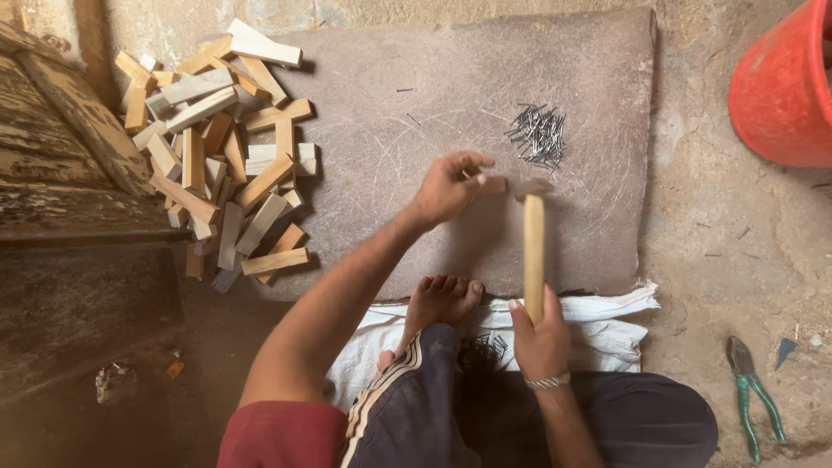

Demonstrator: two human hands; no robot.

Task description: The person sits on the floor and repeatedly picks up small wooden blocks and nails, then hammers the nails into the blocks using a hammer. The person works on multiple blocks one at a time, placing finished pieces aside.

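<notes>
Pinched between thumb and fingertips of the left hand: 1 small wood block, pressed down near the middle of the stone slab, a little toward its right half. Wrapped tight by the right hand: the low end of the wooden handle of a hammer, at the near edge of the slab, with the metal head resting just beside the block, perhaps touching it; could not tell for sure.

Judged the block as light, stiff and dry, easy to slide on the slab and easy to split at the ends, so better gripped by its 2 long sides, with fingers kept away from the hammer head. Judged the hammer as heavy at the head and light in the handle, not slippery; taken far down the handle.

Seen around: a loose heap of thin nails on the slab, just beyond the block; a big pile of cut wood pieces across the left edge of the slab; a white cloth and 1 bare foot at the near edge; a red bucket off the far right corner; green-handled pliers well apart, off the near right corner. Noticed as the nearest obstacles: only the nails and the left fingers themselves.
</notes>
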